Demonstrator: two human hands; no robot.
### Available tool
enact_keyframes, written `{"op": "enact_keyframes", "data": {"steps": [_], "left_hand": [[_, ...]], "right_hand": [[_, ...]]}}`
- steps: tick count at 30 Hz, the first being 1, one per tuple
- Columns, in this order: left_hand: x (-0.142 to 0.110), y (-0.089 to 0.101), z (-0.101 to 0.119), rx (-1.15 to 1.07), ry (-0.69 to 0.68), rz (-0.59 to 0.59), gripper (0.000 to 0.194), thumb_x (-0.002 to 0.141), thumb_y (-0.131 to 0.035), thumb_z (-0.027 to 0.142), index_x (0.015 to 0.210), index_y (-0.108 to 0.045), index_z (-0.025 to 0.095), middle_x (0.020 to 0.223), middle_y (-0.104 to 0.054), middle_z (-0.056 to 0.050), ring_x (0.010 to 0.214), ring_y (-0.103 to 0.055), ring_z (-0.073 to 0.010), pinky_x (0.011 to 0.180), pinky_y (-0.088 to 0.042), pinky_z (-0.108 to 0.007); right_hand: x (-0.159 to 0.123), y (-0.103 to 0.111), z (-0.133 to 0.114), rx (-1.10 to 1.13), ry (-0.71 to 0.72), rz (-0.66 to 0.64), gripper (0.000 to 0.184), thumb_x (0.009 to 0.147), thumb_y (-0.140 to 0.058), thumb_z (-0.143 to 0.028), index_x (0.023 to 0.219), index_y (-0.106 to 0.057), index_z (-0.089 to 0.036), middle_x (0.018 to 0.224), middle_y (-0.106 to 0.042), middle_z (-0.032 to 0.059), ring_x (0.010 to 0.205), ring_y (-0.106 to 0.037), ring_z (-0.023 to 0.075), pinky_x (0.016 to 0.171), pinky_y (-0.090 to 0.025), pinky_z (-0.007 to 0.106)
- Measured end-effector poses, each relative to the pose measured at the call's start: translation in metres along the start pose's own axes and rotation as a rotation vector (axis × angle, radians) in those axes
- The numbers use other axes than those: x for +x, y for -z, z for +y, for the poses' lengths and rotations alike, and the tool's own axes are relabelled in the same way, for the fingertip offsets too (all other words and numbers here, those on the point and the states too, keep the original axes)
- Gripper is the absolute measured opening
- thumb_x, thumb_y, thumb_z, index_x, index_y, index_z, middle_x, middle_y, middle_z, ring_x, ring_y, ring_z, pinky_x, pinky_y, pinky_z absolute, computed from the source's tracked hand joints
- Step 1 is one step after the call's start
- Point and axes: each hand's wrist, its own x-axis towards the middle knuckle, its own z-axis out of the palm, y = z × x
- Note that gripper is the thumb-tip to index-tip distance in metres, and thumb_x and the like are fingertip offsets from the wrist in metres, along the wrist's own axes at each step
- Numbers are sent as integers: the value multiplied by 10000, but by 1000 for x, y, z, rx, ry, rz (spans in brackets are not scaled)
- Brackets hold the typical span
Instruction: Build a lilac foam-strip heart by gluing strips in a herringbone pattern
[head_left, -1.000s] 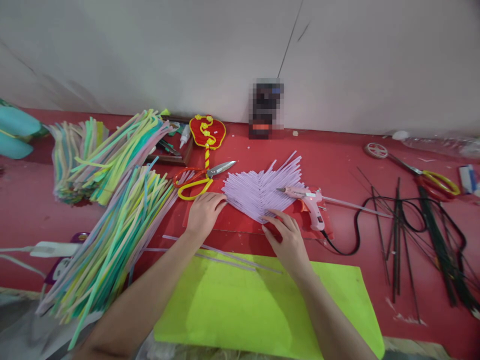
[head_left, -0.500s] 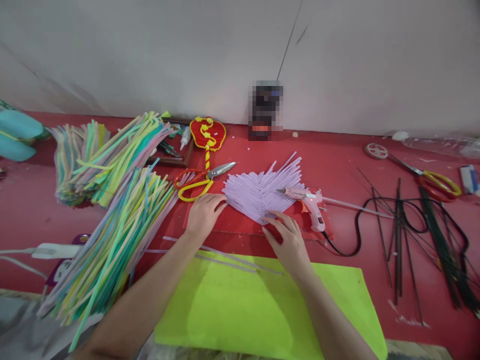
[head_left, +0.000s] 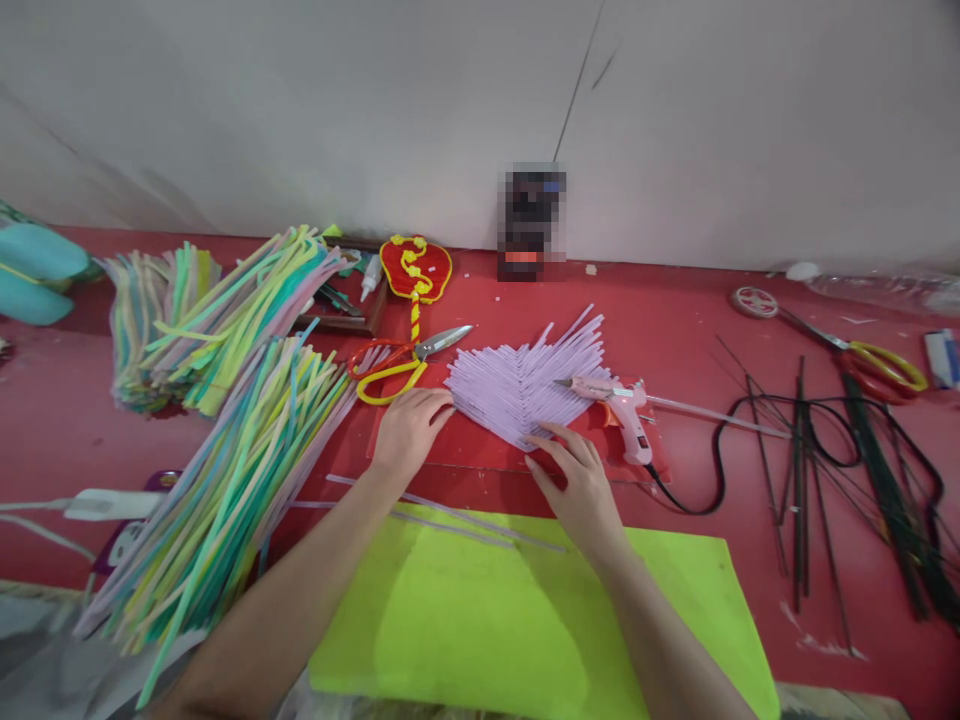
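Observation:
A lilac leaf-shaped piece made of pipe cleaners lies flat on a red board, its stems slanting both ways from a middle seam. At its left edge is my left hand, fingers stretched out and their tips touching the edge. My right hand rests at its lower point, thumb and fingers apart, fingertips on the stems. A pink glue gun lies on the right side, its nozzle over the lilac piece. Scissors with red and yellow handles lie just beyond my left hand.
Bundles of coloured pipe cleaners cover the left. A lime-green sheet and loose lilac stems lie in front. Dark wires, a black cord and second scissors are right. A red ornament lies behind.

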Motion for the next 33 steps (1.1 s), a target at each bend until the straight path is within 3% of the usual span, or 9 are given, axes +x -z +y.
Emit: {"op": "enact_keyframes", "data": {"steps": [33], "left_hand": [[-1, -1, -2, -3, -2, 4, 75, 856, -597, 179, 903, -650, 204, 979, -710, -35, 915, -648, -185, 866, -513, -357]], "right_hand": [[0, 1, -2, 14, 1, 5, 235, 890, -503, -289, 1072, -648, -252, 1158, -609, 99, 1076, -565, 260, 895, -482, 483]]}}
